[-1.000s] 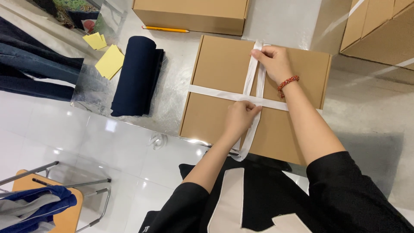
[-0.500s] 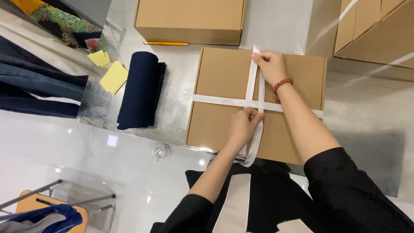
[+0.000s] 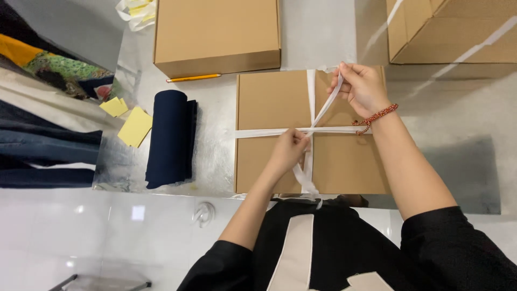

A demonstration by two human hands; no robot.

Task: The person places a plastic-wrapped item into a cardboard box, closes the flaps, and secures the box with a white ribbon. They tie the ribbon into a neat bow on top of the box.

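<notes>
A flat brown cardboard box (image 3: 269, 156) lies on the shiny metal table (image 3: 215, 140) right in front of me. White ribbon (image 3: 264, 132) crosses it both ways, meeting near the middle. My left hand (image 3: 291, 150) pinches the ribbon at that crossing. My right hand (image 3: 362, 86), with a red bead bracelet on the wrist, holds a ribbon end lifted off the box's far edge.
A folded dark navy cloth (image 3: 171, 138) lies left of the box, with yellow paper notes (image 3: 133, 126) beyond it. A second cardboard box (image 3: 215, 32) and a yellow pencil (image 3: 193, 78) sit behind. More cartons (image 3: 447, 32) stand at the far right. Clothes (image 3: 43, 124) pile at left.
My right hand has raised a ribbon end from the box's far edge. My left hand stays at the crossing. The view has moved closer to the box.
</notes>
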